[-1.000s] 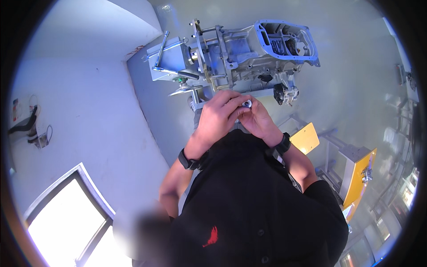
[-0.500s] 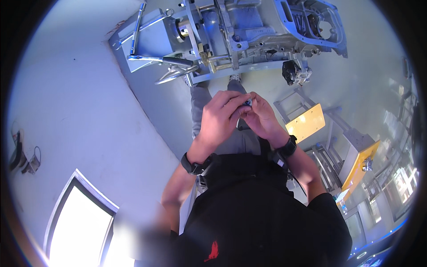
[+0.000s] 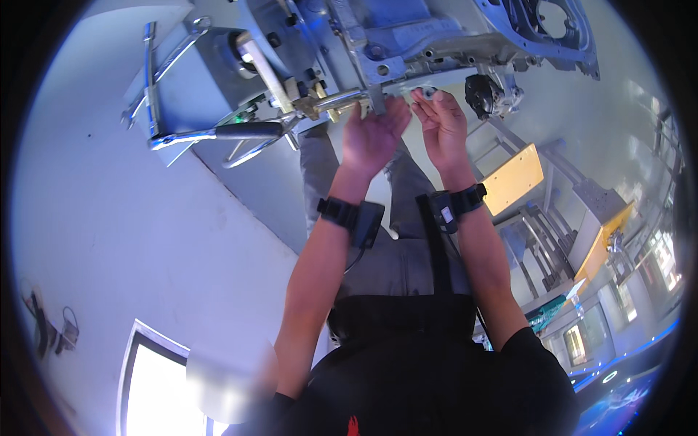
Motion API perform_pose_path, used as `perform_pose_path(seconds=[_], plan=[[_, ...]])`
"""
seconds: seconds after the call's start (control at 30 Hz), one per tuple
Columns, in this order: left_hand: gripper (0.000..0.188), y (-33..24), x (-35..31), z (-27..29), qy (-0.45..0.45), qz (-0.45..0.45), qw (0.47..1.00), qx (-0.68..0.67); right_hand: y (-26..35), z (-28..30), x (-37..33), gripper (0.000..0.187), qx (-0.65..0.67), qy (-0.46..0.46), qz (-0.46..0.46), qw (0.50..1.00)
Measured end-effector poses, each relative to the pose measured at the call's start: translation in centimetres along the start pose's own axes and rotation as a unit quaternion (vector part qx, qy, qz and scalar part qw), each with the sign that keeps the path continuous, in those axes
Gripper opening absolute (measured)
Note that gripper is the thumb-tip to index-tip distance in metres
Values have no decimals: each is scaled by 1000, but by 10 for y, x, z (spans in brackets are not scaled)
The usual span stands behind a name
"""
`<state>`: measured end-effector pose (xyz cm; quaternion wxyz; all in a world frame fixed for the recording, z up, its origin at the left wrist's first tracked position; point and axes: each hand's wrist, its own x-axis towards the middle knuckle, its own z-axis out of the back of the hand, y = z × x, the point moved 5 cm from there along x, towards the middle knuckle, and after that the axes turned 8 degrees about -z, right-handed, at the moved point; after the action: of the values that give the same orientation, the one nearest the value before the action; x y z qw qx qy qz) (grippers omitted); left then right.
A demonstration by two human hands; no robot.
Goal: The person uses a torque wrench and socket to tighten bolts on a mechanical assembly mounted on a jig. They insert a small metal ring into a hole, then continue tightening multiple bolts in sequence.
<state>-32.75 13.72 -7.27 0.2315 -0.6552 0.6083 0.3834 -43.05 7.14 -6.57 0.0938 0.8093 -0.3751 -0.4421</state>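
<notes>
Grey floor (image 3: 131, 240), metal assembly (image 3: 407, 43), yellow stands (image 3: 512, 178), both hands (image 3: 371, 138) raised.

Yellow-topped stands (image 3: 515, 179) at right; long-handled wrench (image 3: 218, 134) lies on grey bench (image 3: 182, 87), upper left; bright window (image 3: 156, 392) lower left.

I have both forearms stretched forward, side by side, a dark band on each wrist. My left hand (image 3: 371, 134) is raised with fingers loosely spread; my right hand (image 3: 443, 123) pinches its fingertips together.
</notes>
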Motion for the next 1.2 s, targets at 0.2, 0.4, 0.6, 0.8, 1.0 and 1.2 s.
perform_pose_path(seconds=[0.2, 0.4, 0.6, 0.8, 1.0, 1.2], plan=[[59, -27, 4, -28, 152, -9, 988, 32, -10, 1, -11, 14, -111, -11, 15, 994], [57, -26, 8, -31, 123, 1, 990, 74, -12, -4, -14, 19, -143, -37, 14, 989], [52, -33, 6, -27, 140, 31, 988, 64, -11, -15, -15, 20, -155, -60, 15, 986], [68, -32, -7, -25, 132, 43, 990, 11, -16, -26, -5, 20, -113, -63, 43, 991], [80, -61, -21, -39, 190, 14, 971, 144, -22, -21, 1, 24, -190, -120, 87, 971], [86, -88, -12, -34, 132, 68, 983, 110, -35, -29, 1, 25, -162, -102, 55, 980]])
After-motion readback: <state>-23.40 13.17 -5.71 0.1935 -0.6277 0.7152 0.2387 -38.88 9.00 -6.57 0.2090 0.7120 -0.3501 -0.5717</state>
